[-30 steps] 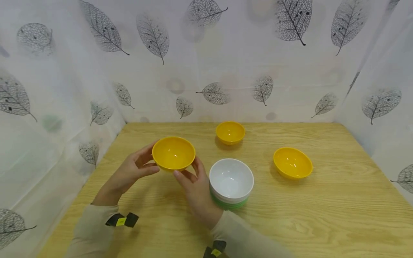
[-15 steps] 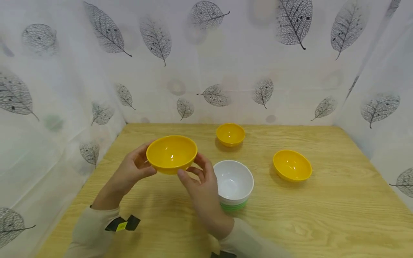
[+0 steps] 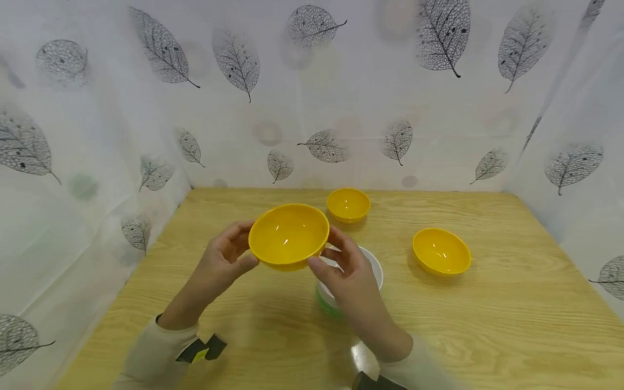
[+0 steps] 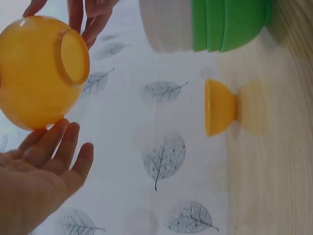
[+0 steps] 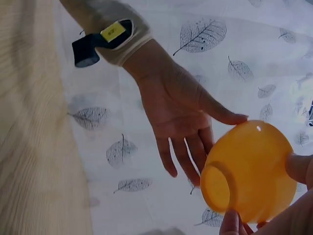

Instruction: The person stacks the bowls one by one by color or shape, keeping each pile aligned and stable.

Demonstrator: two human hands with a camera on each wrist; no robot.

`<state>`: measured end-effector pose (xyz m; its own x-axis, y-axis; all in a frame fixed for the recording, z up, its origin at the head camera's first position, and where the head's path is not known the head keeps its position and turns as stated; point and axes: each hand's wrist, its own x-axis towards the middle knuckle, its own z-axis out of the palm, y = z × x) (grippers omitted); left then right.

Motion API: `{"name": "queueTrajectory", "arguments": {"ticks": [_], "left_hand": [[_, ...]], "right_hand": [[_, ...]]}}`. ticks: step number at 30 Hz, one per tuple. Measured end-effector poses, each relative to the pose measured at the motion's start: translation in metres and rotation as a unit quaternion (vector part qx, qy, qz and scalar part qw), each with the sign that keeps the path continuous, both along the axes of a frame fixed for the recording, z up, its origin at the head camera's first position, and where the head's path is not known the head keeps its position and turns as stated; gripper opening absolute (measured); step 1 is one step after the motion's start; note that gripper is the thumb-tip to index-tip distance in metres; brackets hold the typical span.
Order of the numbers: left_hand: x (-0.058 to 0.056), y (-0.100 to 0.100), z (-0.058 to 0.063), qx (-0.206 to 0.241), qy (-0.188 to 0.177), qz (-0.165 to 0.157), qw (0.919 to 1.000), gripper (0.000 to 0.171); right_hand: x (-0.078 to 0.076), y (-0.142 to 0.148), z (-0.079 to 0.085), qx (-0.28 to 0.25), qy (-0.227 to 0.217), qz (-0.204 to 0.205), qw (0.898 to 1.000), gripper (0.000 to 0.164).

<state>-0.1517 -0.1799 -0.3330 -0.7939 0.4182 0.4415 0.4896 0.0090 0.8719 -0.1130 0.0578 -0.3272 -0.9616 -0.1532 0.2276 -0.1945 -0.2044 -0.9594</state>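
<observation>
Held yellow bowl (image 3: 288, 235) shifted right; left hand (image 3: 220, 266) and right hand (image 3: 355, 281), grip half-open, pinch opposite sides.

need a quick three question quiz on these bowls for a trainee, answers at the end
1. True or false: the left hand and right hand hold the same yellow bowl.
2. What colour is the lower part of the bowl stack?
3. How many more of the held bowl's colour stand on the table?

Key: 1. True. 2. Green. 3. Two: the far bowl and the bowl at right.
</observation>
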Motion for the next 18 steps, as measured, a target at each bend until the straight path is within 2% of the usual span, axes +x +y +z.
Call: {"name": "queueTrajectory", "arguments": {"ticks": [4, 7, 12, 18], "left_hand": [[-0.002, 0.014, -0.002, -0.015, 0.024, 0.007, 0.9996, 0.065], [-0.002, 0.025, -0.004, -0.026, 0.035, -0.004, 0.9990, 0.071], [-0.002, 0.041, -0.011, -0.026, 0.023, -0.023, 0.9991, 0.069], [-0.005, 0.056, -0.012, -0.029, 0.018, -0.035, 0.9988, 0.071]], "right_hand": [[-0.005, 0.022, -0.002, 0.059, 0.014, 0.020, 0.998, 0.052], [-0.008, 0.038, -0.006, 0.102, 0.047, 0.028, 0.993, 0.052], [-0.011, 0.058, -0.014, 0.146, 0.104, 0.026, 0.983, 0.053], [-0.016, 0.083, -0.020, 0.196, 0.141, 0.061, 0.969, 0.063]]}}
